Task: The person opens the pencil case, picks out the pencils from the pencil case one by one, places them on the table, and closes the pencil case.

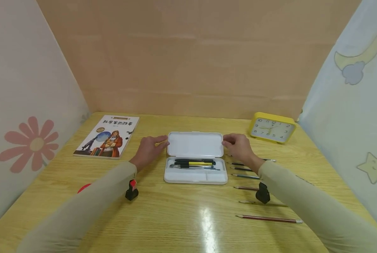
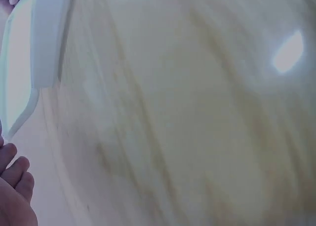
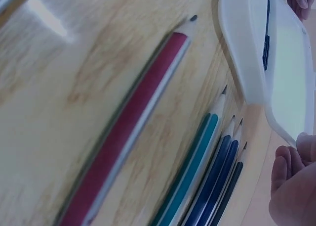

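A white pencil case lies on the table with its lid raised at the back. Inside its rear compartment are several pens, one with a yellow barrel; the front compartments look bare. My left hand holds the left edge of the lid between thumb and fingers. At the opposite edge, my right hand pinches the lid near its upper corner. In the right wrist view the thumb and curled fingers of that hand meet the lid's corner. Only part of the left hand shows in the left wrist view.
Several pencils lie in a row to the right of the case, partly under my right forearm. A yellow clock stands at the back right. On the left are a book and a red object partly hidden by my sleeve.
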{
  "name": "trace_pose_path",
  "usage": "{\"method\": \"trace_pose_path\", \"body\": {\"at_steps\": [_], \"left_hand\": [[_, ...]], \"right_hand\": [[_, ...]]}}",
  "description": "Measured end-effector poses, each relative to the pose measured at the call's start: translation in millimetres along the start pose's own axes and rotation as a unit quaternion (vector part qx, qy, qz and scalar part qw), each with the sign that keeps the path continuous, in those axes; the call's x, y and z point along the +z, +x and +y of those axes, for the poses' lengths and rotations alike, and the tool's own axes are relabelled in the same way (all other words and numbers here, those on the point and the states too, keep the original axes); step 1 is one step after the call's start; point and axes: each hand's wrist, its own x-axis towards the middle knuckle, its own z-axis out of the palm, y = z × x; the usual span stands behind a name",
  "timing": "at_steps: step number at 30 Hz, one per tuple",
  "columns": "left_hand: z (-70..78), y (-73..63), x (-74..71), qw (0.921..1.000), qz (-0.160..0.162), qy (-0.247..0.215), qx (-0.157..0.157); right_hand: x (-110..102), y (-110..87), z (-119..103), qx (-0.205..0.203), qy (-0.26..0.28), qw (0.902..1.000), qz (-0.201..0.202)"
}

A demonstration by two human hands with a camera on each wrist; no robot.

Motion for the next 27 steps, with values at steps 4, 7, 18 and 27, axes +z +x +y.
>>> {"method": "trace_pose_path", "body": {"at_steps": [4, 7, 18, 27], "left_hand": [[0.4, 1.0, 3.8, 0.9985, 0.017, -0.028, -0.043], [0.2, 1.4, 5.8, 0.9968, 0.026, -0.047, -0.059], [0.6, -2.6, 4.7, 0.9881, 0.072, -0.117, -0.068], [1.4, -13.1, 2.1, 0.9771, 0.095, -0.184, -0.049]], "right_hand": [[0.5, -0.4, 1.2, 0.001, 0.021, 0.9997, 0.013], [0.5, -1.2, 1.3, 0.004, 0.032, 0.9992, 0.022], [-4.8, -11.0, 2.5, -0.016, 0.075, 0.9963, 0.038], [-9.6, -27.0, 1.5, -0.077, 0.095, 0.9911, 0.053]]}}
